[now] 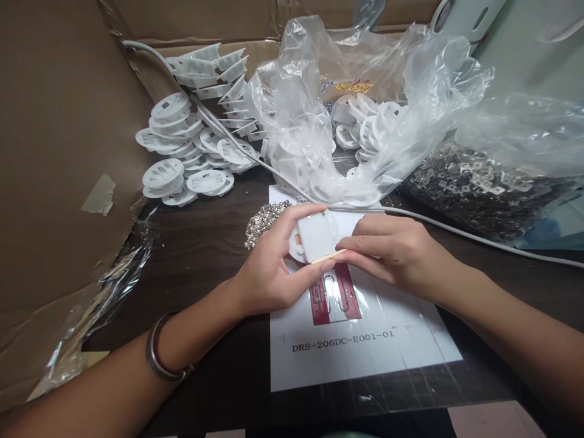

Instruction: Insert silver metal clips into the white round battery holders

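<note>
My left hand (278,261) grips a round white plastic part (314,236) between thumb and fingers, tilted above a printed sheet. In my right hand (392,249) a thin pale wooden stick (333,255) is pinched between thumb and fingertips. The stick lies along the lower edge of the white part, close to my left thumb. Just behind my left hand is a small heap of tiny metal pieces (264,222). Under both hands rests the printed sheet (365,353), with a red picture and the text DRS-206DC-E001-01.
Stacks of round white parts (166,173) stand at the back left. A clear plastic bag (301,134) holds more of them. At right lies a bag of metal pieces (483,182). A grey cable (456,228) crosses the dark table, and cardboard (59,170) walls the left.
</note>
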The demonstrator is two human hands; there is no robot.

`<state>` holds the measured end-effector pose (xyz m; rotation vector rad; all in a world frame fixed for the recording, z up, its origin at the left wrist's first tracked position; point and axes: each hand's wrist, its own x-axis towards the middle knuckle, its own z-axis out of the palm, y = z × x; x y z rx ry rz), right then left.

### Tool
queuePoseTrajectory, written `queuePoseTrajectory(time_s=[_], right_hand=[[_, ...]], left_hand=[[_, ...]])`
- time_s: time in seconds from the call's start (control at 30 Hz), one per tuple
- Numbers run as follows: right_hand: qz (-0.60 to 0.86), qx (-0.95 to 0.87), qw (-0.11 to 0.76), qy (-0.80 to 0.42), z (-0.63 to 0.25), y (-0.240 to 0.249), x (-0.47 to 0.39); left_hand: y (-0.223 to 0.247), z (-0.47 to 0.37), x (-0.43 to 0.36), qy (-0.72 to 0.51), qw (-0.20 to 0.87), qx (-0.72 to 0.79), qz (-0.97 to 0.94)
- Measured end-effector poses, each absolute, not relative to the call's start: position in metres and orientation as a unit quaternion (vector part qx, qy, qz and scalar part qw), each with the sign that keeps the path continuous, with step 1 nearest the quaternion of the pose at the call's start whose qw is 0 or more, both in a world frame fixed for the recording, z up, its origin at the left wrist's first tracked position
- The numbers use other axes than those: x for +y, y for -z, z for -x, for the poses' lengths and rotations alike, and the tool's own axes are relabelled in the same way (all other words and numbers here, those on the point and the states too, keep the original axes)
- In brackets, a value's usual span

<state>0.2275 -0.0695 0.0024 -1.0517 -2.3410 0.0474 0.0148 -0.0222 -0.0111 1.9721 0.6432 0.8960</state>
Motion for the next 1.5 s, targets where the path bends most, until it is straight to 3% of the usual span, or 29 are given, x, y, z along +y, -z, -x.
queuePoseTrajectory(time_s=[0.6,1.13,1.33,1.5], right_hand=[[0.414,-0.858,0.226,-0.204,-0.228,-0.015,-0.070],[0.434,-0.806,0.191,-0.355,-0.223,-0.024,-0.071],[0.463,-0.788,0.231,-0.333,-0.225,-0.017,-0.073],[0.499,-0.742,0.346,-0.283,-0.224,-0.012,-0.075]], left_hand=[[0.010,-0.014,-0.019,-0.377,0.287,0.193,-0.859],[0.009,-0.012,-0.023,-0.315,0.380,0.221,-0.841],[0.009,-0.014,-0.024,-0.305,0.441,0.246,-0.807],[0.009,-0.012,-0.024,-0.340,0.434,0.266,-0.791]])
